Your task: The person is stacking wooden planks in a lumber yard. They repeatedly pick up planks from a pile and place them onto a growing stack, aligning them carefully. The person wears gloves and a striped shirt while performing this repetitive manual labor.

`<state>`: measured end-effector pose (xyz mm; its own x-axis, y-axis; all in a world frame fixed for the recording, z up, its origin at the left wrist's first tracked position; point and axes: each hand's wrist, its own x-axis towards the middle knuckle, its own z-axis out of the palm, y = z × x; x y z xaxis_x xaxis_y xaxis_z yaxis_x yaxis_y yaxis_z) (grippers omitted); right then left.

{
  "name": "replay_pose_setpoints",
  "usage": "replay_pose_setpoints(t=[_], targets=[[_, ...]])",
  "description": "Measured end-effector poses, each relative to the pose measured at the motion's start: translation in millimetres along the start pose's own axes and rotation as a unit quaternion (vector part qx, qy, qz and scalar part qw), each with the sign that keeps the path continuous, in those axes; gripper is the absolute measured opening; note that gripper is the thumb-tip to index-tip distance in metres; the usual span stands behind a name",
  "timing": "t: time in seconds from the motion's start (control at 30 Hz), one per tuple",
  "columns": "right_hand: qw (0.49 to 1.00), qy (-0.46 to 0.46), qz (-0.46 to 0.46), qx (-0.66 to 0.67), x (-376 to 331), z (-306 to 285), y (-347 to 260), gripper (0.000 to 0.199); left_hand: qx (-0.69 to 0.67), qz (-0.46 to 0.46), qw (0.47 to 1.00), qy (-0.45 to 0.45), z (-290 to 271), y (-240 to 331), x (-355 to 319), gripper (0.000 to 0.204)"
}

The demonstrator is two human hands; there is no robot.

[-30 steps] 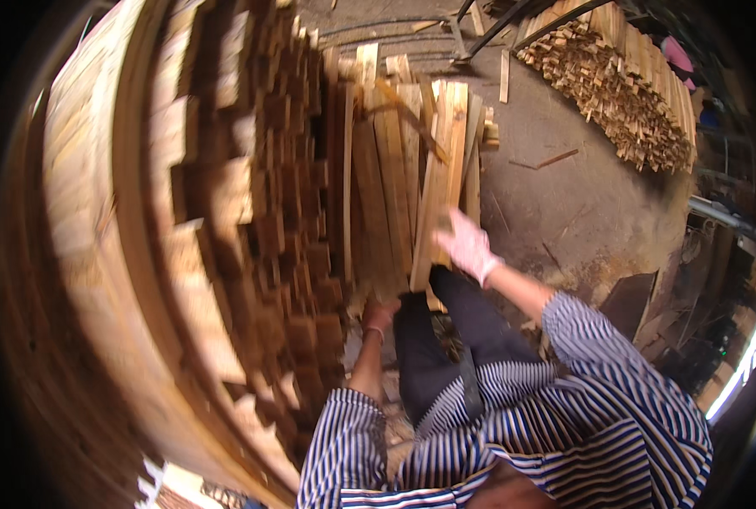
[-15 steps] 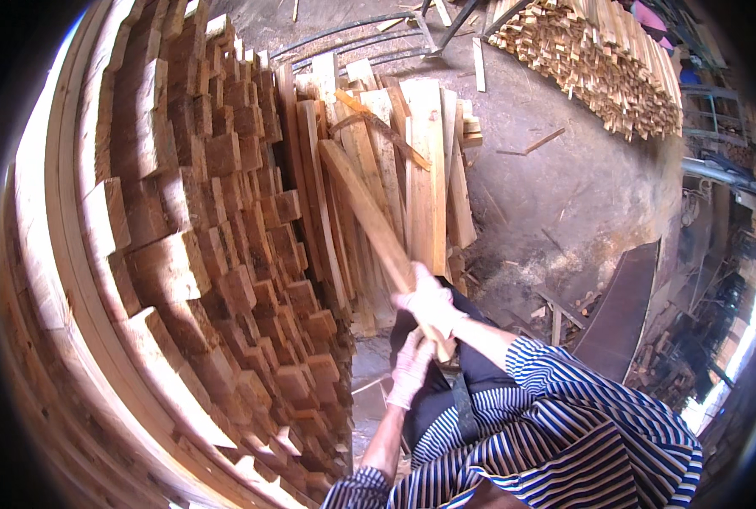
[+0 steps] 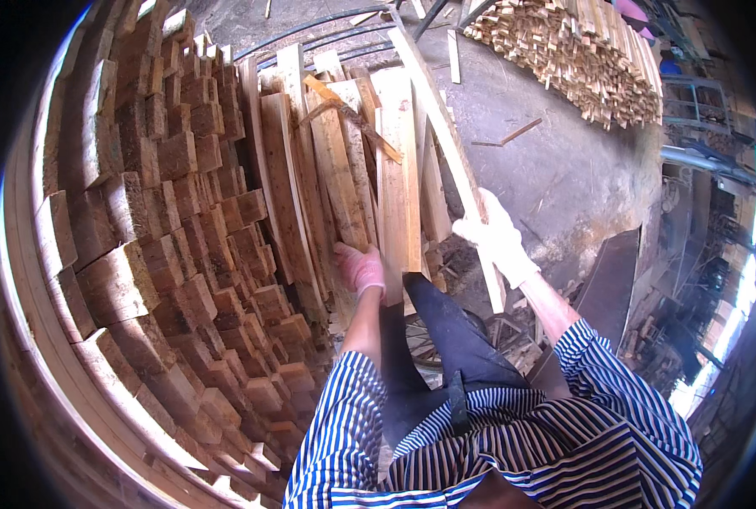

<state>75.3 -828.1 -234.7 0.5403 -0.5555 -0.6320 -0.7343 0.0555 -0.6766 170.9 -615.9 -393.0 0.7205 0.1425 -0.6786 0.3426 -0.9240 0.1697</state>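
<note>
My right hand (image 3: 498, 239), in a white glove, is closed round a long pale wooden strip (image 3: 442, 116). The strip slants up and away to the left, its near end showing just below the hand. At the near end of a loose pile of planks, my left hand (image 3: 361, 270), in a pinkish glove, has its fingers curled on the lower end of a wooden board (image 3: 336, 174); the fingertips are partly hidden. A short orange-brown wood piece (image 3: 357, 121) lies across the top of the pile. A wide pale plank (image 3: 395, 170) lies between my hands.
A tall stack of sawn timber (image 3: 174, 237) rises close on my left. Black curved metal bars (image 3: 319, 32) lie beyond the planks. Another large bundle of wood strips (image 3: 573, 59) stands at the far right. Scraps, such as a brown stick (image 3: 522, 131), lie on the concrete floor.
Both hands were together on the strip; now only the right holds it, having swung it rightward. The left has let go of it and moved up-left onto a board in the pile.
</note>
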Motion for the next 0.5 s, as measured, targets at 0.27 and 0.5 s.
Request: replay_pose_setpoints(t=[0.27, 0.5], targets=[[0.989, -0.098, 0.073, 0.078, -39.4, 63.2, 49.6, 0.057, -0.289, 0.157, 0.895, -0.302, -79.8, -43.1, -125.8, 0.098], [0.940, -0.259, 0.115, 0.192, -49.6, 34.4, 16.4, 0.072, -0.326, 0.178, 0.821, -0.433, -58.3, -70.1, -188.6, 0.076]])
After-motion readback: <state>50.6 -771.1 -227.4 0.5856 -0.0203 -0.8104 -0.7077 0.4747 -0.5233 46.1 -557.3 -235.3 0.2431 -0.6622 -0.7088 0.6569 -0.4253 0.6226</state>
